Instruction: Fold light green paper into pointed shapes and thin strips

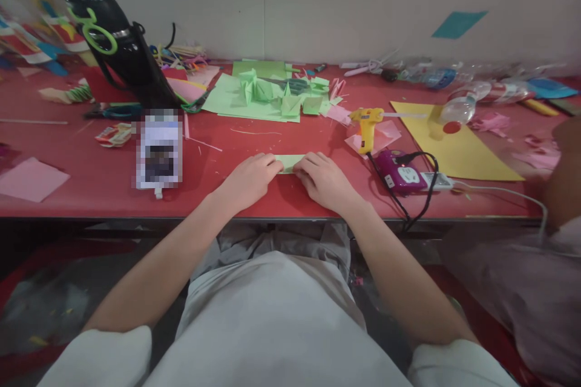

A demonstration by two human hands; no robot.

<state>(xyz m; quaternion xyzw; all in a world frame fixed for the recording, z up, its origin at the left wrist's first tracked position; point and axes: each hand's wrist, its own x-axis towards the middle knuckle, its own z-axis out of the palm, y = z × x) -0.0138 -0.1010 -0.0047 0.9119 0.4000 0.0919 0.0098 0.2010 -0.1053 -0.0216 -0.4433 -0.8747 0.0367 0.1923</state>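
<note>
A small strip of light green paper [287, 162] lies on the red table [254, 140] in front of me, near its front edge. My left hand [255, 176] is closed on the paper's left end, fingers bent and pressed together. At the other end, my right hand [323, 178] grips the paper with curled fingers, the thumb underneath partly in shadow. The paper's middle shows between the two hands; its ends are hidden by my fingers. Farther back, several folded green paper pieces [256, 89] stand on larger light green sheets [222, 98].
A yellow glue gun [365, 127] stands right of my hands, beside a purple power socket [402, 172] with a looped black cord. A phone with a blurred screen [158, 151] and a tall black object [118, 42] are on the left. Another person's arm [567, 163] is at far right.
</note>
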